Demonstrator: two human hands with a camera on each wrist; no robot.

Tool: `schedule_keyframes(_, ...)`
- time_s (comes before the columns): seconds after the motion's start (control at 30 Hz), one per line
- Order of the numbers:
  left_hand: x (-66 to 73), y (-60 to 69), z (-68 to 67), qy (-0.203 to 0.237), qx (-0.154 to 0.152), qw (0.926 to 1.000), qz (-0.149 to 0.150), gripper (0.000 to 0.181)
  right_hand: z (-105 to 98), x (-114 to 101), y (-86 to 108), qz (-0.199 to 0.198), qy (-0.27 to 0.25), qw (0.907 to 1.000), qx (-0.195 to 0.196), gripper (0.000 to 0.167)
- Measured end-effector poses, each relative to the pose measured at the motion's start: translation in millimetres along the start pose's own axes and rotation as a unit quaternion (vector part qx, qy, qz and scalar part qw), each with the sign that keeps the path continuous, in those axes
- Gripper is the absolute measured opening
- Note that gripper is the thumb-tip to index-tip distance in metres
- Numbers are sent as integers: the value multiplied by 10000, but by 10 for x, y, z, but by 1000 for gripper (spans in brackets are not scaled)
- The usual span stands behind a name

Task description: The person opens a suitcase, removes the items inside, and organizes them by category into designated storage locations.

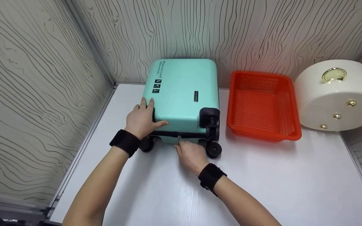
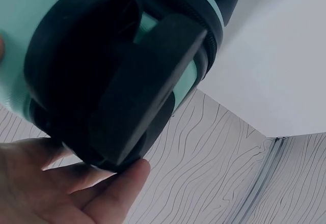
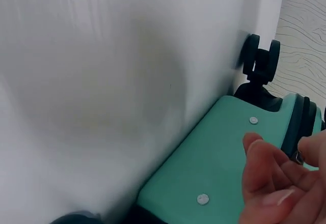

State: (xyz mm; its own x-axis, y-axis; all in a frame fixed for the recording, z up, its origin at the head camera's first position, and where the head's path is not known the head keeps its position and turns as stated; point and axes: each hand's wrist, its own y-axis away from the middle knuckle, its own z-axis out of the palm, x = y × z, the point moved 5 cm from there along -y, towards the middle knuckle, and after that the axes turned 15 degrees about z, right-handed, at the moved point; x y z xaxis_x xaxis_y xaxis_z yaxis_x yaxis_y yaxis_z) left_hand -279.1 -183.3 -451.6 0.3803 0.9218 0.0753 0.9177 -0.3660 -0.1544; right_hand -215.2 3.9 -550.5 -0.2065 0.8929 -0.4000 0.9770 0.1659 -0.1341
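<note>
A mint-green hard-shell suitcase (image 1: 181, 94) lies flat on the white table, its wheeled end toward me. My left hand (image 1: 140, 121) rests on its near left corner, fingers spread over the shell. The left wrist view shows those fingers (image 2: 119, 188) against the black wheel housing (image 2: 102, 71). At the middle of the near end, my right hand (image 1: 193, 155) pinches a small metal zipper pull (image 3: 298, 157) on the dark zipper seam (image 1: 185, 135). The right fingers are curled, as the right wrist view shows.
A red perforated plastic basket (image 1: 264, 136) stands to the right of the suitcase. Beyond it is a round cream-coloured case (image 1: 313, 106) with gold studs. Patterned wall panels (image 1: 181, 28) border the white table (image 1: 247, 182) at the back and sides.
</note>
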Motion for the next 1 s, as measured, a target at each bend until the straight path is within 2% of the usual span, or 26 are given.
schedule_keyframes(0.1,-14,40,22,19,69,10000,-16,119,-147,-78,132,-484,-93,9987,105,42)
schedule_keyframes(0.17,-19,77,40,80,81,9999,-50,119,-350,-166,230,-970,-348,9940,360,39)
schedule_keyframes(0.27,-18,110,69,214,48,9997,-143,119,-784,-237,264,-1779,-883,9757,928,23)
schedule_keyframes(0.33,-8,107,80,303,41,9994,-176,119,-1092,-186,152,-2100,-1148,9641,1154,14)
schedule_keyframes(0.37,-5,99,86,335,31,9992,-198,119,-1230,-128,56,-2168,-1198,9609,1239,16)
schedule_keyframes(0.4,-2,91,89,367,38,9991,-206,118,-1346,-54,-60,-2137,-1229,9612,1240,20)
schedule_keyframes(0.47,4,72,93,428,80,9989,-196,118,-1502,122,-324,-1865,-1133,9703,1047,32)
schedule_keyframes(0.57,-4,61,103,453,74,9987,-220,118,-1546,354,-685,-1354,-646,9881,338,52)
schedule_keyframes(0.63,-13,64,111,467,67,9986,-231,117,-1488,455,-860,-1172,-252,9925,-246,62)
schedule_keyframes(0.73,-17,70,129,484,0,9985,-260,117,-1375,537,-1027,-1055,124,9903,-901,68)
schedule_keyframes(0.9,-1,63,159,622,-64,9976,-286,118,-1229,620,-1114,-679,232,9855,-1540,69)
schedule_keyframes(0.97,21,73,151,560,84,9982,-216,115,-1193,633,-1107,-591,218,9840,-1667,68)
schedule_keyframes(1.0,48,86,138,510,258,9983,-127,113,-1178,634,-1103,-576,209,9835,-1700,68)
